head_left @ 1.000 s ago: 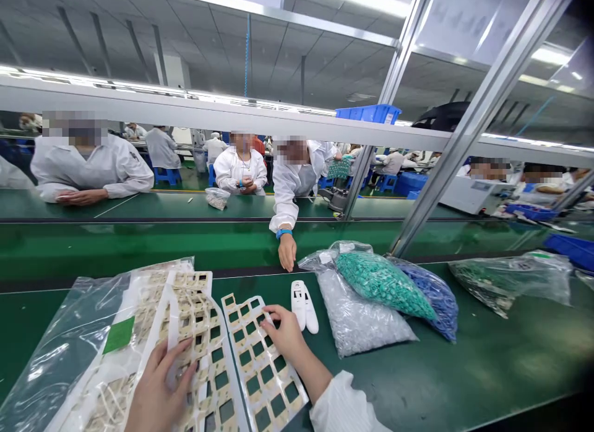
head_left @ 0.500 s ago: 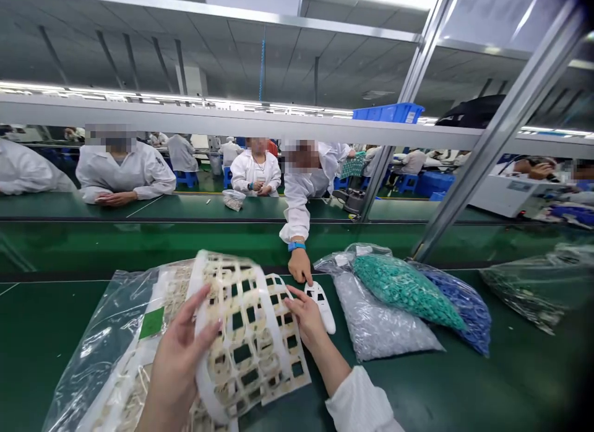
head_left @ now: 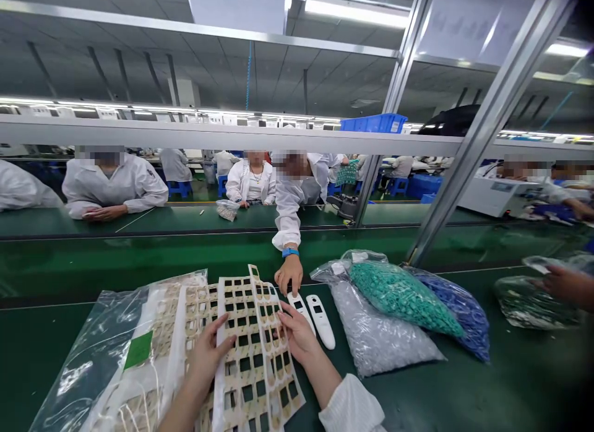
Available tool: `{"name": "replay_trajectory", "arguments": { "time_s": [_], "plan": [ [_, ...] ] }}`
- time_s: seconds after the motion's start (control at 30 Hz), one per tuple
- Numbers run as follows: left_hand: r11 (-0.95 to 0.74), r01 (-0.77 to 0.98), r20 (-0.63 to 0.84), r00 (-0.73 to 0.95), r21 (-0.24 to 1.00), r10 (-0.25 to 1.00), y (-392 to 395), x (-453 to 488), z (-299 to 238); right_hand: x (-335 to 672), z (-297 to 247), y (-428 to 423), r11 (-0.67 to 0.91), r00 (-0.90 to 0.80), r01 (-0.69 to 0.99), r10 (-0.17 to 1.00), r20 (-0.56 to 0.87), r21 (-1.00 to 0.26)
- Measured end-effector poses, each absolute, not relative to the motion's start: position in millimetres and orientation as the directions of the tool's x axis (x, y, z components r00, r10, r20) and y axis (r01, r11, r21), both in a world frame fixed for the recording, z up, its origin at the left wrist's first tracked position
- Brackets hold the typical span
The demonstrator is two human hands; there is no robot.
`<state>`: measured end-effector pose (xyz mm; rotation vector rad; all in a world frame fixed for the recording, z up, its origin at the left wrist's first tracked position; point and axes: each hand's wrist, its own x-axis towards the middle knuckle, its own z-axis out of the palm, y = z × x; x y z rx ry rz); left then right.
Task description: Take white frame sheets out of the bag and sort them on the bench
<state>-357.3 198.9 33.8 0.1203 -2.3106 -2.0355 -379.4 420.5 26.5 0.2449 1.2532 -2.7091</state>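
Bench view, 12 o'clock taken as straight away from the wearer. 2 die-cut adhesive-pad sheets in hand, cream pads on white liner, rows of square windows. Wide sheet [head_left: 252, 376]: long axis close to 12–6, far end a touch toward 11, near end running out of view at 6. Narrow sheet [head_left: 268, 351]: alongside at 3 o'clock of the wide sheet, overlapping its edge; long axis 11–5, a small tab jutting up at the 11 end.

Left hand [head_left: 204, 358]: at the wide sheet's 9 o'clock edge, gripping the margin, thumb lying across the face and pointing to 2; fingers behind the edge hidden. Sheet extends to 3 o'clock of those fingertips. Right hand [head_left: 301, 338]: fingers pinching the narrow sheet's 3 o'clock edge, upper half; sheet to 9 o'clock of them, most of its length below, toward 6.

At 9–10, clear plastic bag [head_left: 88, 333] and more sheets, green square [head_left: 138, 350] on top. At 1, just beyond the right hand, 2 white plastic shells [head_left: 325, 330], long axes 11–5; co-worker's hand [head_left: 290, 274] touching the nearer-to-left shell. At 2, bag of green parts [head_left: 403, 299] resting on bag of clear parts [head_left: 371, 333]
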Motion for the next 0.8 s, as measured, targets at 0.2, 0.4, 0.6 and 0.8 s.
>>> {"name": "replay_trajectory", "arguments": {
  "time_s": [0.2, 0.4, 0.6, 0.8],
  "plan": [
    [0.188, 0.040, 0.059, -0.993, 0.981, -0.098, 202.0, -360.9, 26.8, -377.3, 23.1, 418.7, -0.621, -0.973, 0.222, -0.087, -0.214, -0.752],
    [0.210, 0.011, 0.028, -0.997, 0.978, -0.076, 202.2, -358.7, 28.2, -373.9, 27.6, 415.0, -0.619, -0.976, 0.204, -0.066, -0.209, -0.758],
    [0.209, 0.010, 0.025, -0.997, 0.978, -0.072, 202.5, -357.9, 30.4, -372.7, 32.4, 414.2, -0.617, -0.972, 0.214, -0.056, -0.229, -0.757],
    [0.214, 0.002, 0.014, -0.999, 0.977, -0.053, 204.2, -355.4, 33.2, -373.4, 30.4, 415.3, -0.616, -0.974, 0.210, -0.064, -0.217, -0.760]
  ]
}}
